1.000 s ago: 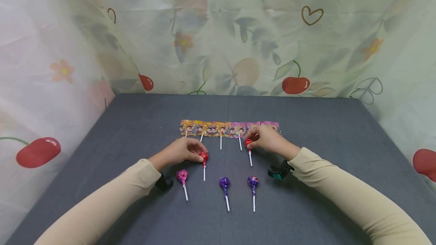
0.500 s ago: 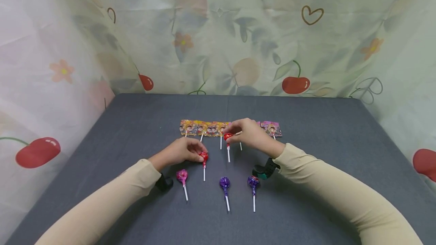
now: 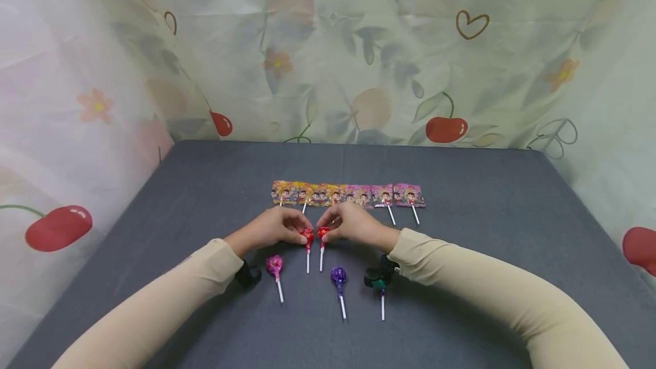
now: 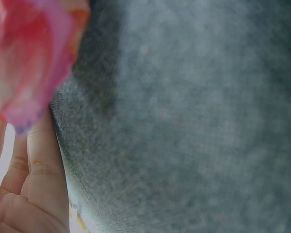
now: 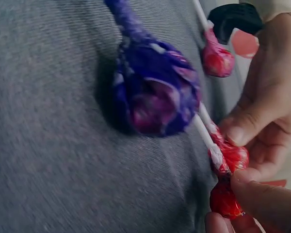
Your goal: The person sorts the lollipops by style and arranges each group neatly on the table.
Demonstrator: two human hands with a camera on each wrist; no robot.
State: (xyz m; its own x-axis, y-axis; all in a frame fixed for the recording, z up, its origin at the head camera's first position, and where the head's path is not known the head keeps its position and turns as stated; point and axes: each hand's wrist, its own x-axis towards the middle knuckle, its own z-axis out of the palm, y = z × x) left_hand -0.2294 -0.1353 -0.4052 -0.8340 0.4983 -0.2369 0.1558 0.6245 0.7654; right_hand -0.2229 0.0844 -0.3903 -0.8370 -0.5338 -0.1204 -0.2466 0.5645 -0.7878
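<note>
My left hand (image 3: pixel 274 226) pinches a red-wrapped lollipop (image 3: pixel 308 236) by its ball, with the white stick toward me. Just to its right, my right hand (image 3: pixel 356 225) pinches a second red lollipop (image 3: pixel 322 234) between thumb and fingers. Both lollipops stand side by side, and in the right wrist view (image 5: pixel 228 201) their wrappers seem to touch. A pink lollipop (image 3: pixel 274 265) lies below my left hand, and it looms blurred in the left wrist view. Nearer me lies a purple lollipop (image 3: pixel 339 276). Another lollipop shows only its stick (image 3: pixel 382 306) beneath the right wrist camera.
Behind the hands, a row of orange packets (image 3: pixel 285 192) and pink packets (image 3: pixel 409 194) runs across the grey table (image 3: pixel 476 198), white sticks pointing toward me. My right hand covers some sticks. A patterned curtain (image 3: pixel 328 73) encloses the back and sides.
My right hand has carried its red lollipop leftward and toward me, beside the other red one. The left hand has stayed still. The right wrist camera now covers the right purple lollipop's ball.
</note>
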